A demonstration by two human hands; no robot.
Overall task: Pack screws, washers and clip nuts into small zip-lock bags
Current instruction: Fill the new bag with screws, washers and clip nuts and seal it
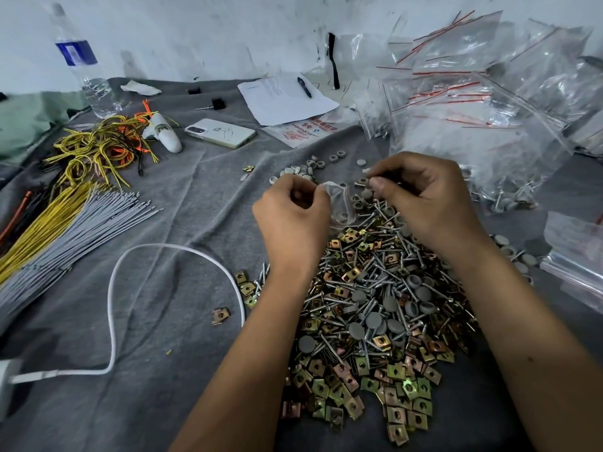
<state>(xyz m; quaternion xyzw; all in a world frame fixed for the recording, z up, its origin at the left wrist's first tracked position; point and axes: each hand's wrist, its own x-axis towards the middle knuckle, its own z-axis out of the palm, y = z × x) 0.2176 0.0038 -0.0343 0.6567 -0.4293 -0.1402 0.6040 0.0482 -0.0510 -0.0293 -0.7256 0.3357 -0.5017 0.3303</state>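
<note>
Clip nuts (375, 383) lie heaped within reach; left hand (293, 213) and right hand (421, 194) pinch a small bag (341, 203) open for filling.

Shiny silver metal screws (372, 308) and brassy clip nuts (396, 414) lie on matt grey cloth (182, 197). The clear plastic zip-lock bags (483, 102) look glossy.

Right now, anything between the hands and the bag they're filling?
Nothing visible. The left hand and right hand both already pinch the small bag, held above the far edge of the hardware pile.
</note>
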